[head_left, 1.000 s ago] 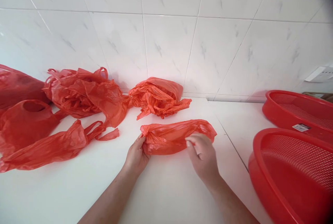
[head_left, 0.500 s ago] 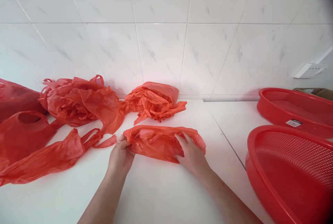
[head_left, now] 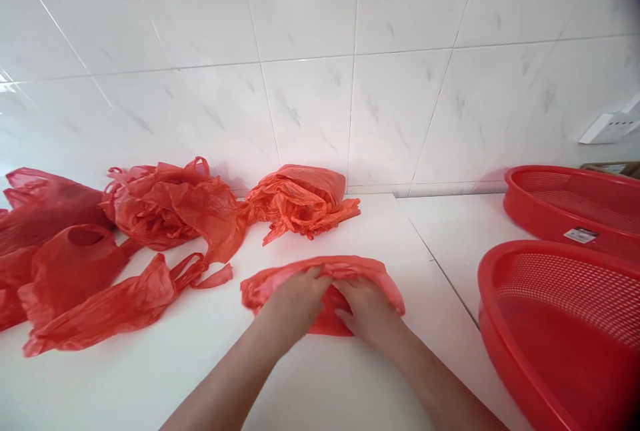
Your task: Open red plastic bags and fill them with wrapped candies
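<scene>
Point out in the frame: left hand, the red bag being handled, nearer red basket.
Left hand (head_left: 299,299): head view, back of the hand.
Red bag (head_left: 331,319): head view, near side, around mid-length.
Nearer red basket (head_left: 575,284): head view, inner mesh wall.

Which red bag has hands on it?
The bag lying in the middle, under the left hand and right hand. The other red bags, behind it or off to the left, have no hands on them.

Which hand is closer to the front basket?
Right. The right hand is on the bag, left of the basket; the left hand is on the same bag, farther away.
</scene>
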A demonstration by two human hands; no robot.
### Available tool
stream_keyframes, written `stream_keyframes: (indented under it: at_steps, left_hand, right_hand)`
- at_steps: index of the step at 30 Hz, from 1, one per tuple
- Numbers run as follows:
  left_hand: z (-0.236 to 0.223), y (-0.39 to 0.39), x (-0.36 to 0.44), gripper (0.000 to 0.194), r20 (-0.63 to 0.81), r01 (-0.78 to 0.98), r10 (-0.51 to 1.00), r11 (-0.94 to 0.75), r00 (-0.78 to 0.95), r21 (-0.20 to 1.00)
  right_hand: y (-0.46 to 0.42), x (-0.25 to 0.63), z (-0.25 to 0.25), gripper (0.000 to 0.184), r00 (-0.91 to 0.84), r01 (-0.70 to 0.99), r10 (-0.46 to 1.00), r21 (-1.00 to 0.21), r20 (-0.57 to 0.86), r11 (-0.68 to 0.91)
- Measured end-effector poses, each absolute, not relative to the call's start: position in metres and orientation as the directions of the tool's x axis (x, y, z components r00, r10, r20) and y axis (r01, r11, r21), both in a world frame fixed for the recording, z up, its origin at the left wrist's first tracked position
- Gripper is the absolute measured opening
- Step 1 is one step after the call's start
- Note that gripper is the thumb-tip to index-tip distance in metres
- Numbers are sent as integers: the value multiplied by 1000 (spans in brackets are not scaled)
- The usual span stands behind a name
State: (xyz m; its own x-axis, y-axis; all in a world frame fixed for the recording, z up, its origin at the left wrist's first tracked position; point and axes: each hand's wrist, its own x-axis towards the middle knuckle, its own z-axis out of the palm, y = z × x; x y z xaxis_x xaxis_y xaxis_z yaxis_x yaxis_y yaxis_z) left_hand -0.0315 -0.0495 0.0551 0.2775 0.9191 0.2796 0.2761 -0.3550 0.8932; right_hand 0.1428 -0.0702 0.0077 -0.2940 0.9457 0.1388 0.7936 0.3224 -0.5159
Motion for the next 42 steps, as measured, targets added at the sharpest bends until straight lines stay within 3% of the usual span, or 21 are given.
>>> stream_keyframes:
  at_steps: [3,5,8,12,16,20,23,28,31,35,39,42]
  left_hand:
    - [47,-20,-36,43,334,639,871,-491,360,592]
    - [43,-11,-40,58,299,780,871,-484,389,396]
    - [39,-11,-45,67,229,850,869,-484,439,208]
    - [32,-28,-43,67,284,809,800,-576,529,117]
    - [23,-41,-45,67,302,729,740,-662,601,174]
    - [17,-41,-58,72,186,697,847,-518,497,496]
    - [18,-39,-68,70,144,559,892,-386,428,734]
    - [22,-40,-72,52,162,358,935,-275,315,892]
    - [22,-40,-68,37,307,364,899,-411,312,835]
    - [21,-47,-57,34,489,433,723,-687,487,584]
    - [19,-61,-42,20,350,410,576,-797,739,443]
    - [17,-67,-35,15,278,423,557,-803,783,419]
  right_hand:
    - [-73,152,15,14,-303,769,953,-590,7,248]
    - [-75,160,19,27,-352,716,935,-656,-41,240]
    - [-74,173,20,32,-322,624,946,-761,-45,176]
    - [-66,181,10,49,-36,561,999,-827,-39,-12]
    - [-59,183,3,52,62,473,982,-861,-179,-187]
    - [-57,194,10,50,-41,364,955,-894,-295,-260]
    - [-55,207,13,48,-183,208,930,-937,-320,-281]
    - [-50,219,5,39,-278,-27,915,-950,-293,-312]
    - [-50,216,2,34,-298,-243,932,-929,-204,-281]
    - [-50,206,5,38,-328,-447,933,-845,-149,-292]
    - [-45,197,1,36,-266,-531,946,-791,-184,-303]
    - [-39,197,-5,33,-177,-587,969,-771,-174,-246]
